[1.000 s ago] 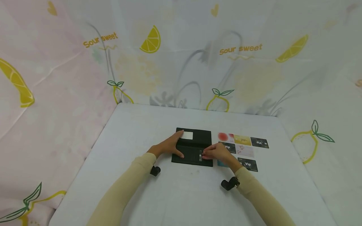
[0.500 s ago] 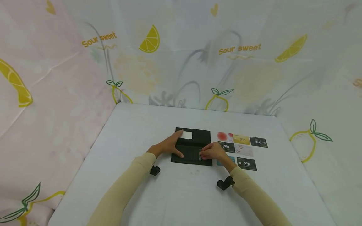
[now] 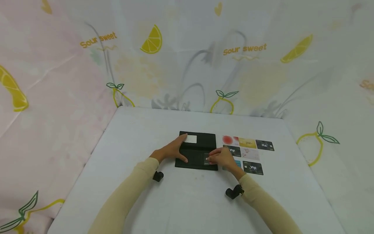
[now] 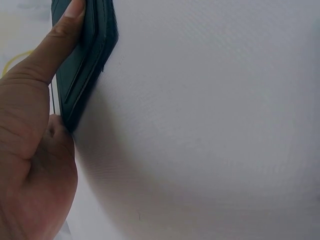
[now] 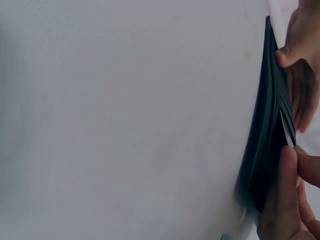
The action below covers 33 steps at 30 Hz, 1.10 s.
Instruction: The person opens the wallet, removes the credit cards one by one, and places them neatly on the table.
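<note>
A black long wallet (image 3: 208,140) lies unfolded on the white table (image 3: 181,195). My left hand (image 3: 170,150) is spread at its left side, fingers on the upper panel, thumb on the lower. In the left wrist view the thumb (image 4: 55,45) presses flat on the wallet's slotted panel (image 4: 82,75). With thumb and fingertips, my right hand (image 3: 224,158) pinches a card (image 3: 206,163) at the right of the lower panel. The right wrist view shows the card's pale edge (image 5: 287,131) at a slot, fingertips right against it. The fingers hide part of the card.
Right of the wallet several cards lie in rows: a red-and-white card (image 3: 228,140), a gold one (image 3: 247,143), black Vip cards (image 3: 253,167), a pale floral one (image 3: 250,153) and a blue one partly behind the right hand. A white rectangle (image 3: 191,139) shows in the upper panel.
The right hand has shifted slightly left, then back a little right against the wallet, and more of the card shows. The left hand stays on the wallet. The view has drifted slightly.
</note>
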{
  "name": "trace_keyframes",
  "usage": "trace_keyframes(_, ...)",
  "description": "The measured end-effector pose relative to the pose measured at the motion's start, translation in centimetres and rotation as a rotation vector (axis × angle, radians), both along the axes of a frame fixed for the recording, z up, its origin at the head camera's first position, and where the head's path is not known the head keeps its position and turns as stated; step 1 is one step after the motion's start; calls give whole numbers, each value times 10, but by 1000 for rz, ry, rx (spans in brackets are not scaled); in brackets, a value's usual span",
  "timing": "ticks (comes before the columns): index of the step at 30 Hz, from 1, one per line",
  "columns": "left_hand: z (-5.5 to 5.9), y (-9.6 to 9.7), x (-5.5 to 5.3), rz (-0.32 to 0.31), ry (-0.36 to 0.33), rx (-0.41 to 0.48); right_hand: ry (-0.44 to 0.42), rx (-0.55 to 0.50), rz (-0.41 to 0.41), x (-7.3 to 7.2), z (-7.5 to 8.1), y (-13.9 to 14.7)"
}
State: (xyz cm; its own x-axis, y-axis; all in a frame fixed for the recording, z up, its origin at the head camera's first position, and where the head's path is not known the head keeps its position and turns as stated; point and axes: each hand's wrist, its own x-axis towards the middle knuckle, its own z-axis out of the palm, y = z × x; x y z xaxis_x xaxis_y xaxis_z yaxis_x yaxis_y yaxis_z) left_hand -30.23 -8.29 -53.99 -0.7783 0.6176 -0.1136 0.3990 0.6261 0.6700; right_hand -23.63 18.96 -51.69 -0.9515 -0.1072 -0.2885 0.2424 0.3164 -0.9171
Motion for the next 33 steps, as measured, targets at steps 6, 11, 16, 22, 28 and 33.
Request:
trace_keyframes(6,-1,-2,0,-4,-11,-8,-72,-13,27,-2,2,12)
trace_keyframes(11,0,-2,2,-1,-16,-20,-103,-46,80,0,0,13)
trace_keyframes(16,1,-2,2,3,-9,-17,-96,-63,76,0,-3,10)
trace_keyframes(22,1,-2,3,7,-12,-5,-98,-62,71,0,-1,6)
trace_keyframes(28,2,-2,3,2,3,-1,-79,-48,54,0,-4,5)
trace_keyframes(33,1,0,1,-4,11,-1,-45,-23,72,1,0,15)
